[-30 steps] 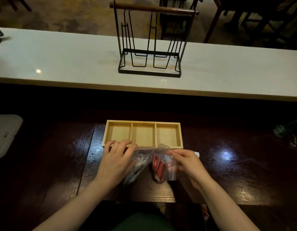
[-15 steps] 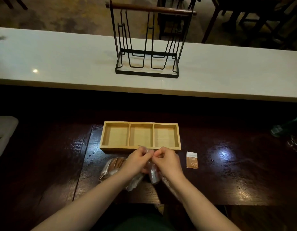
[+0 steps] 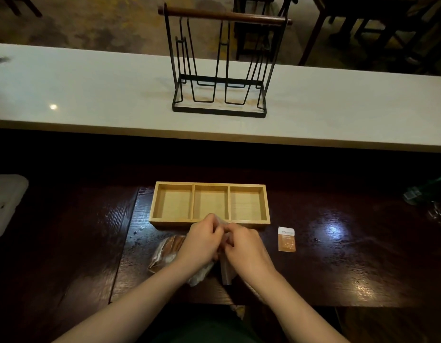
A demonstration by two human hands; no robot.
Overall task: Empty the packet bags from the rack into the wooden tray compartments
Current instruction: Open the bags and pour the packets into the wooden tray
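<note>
Before tray [image 3: 209,224], both hands, left hand [image 3: 202,243] & right hand [image 3: 244,246], pinch clear bag [image 3: 225,271].

Dim scene; overhead lamps produce glare patches on the dark glossy table [image 3: 338,243], with wide-angle curvature toward the edges.

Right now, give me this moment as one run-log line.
left hand + right hand: pinching clear bag top | wooden tray: three compartments bare | rack: no bags | loose packet: right of tray
</note>
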